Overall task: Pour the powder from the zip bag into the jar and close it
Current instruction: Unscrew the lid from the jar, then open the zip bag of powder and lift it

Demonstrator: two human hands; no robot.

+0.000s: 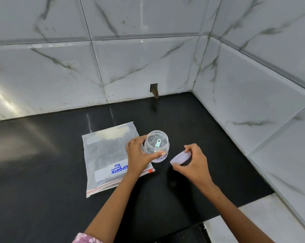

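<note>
A clear plastic jar stands upright and open on the black counter, a white handwritten label on its front and a small pale scoop inside. My left hand wraps around its left side. To its right, my right hand holds the pale lilac lid tilted, just above the counter and apart from the jar. A clear zip freezer bag lies flat to the left of the jar, with pale powder bunched at its far end and its zip strip and red slider toward me. My left wrist lies over its near right corner.
The black counter runs to marble-patterned tiled walls at the back and right, forming a corner. A small dark hole with a stub sits in the back wall at counter level. A white ledge borders the counter at the near right.
</note>
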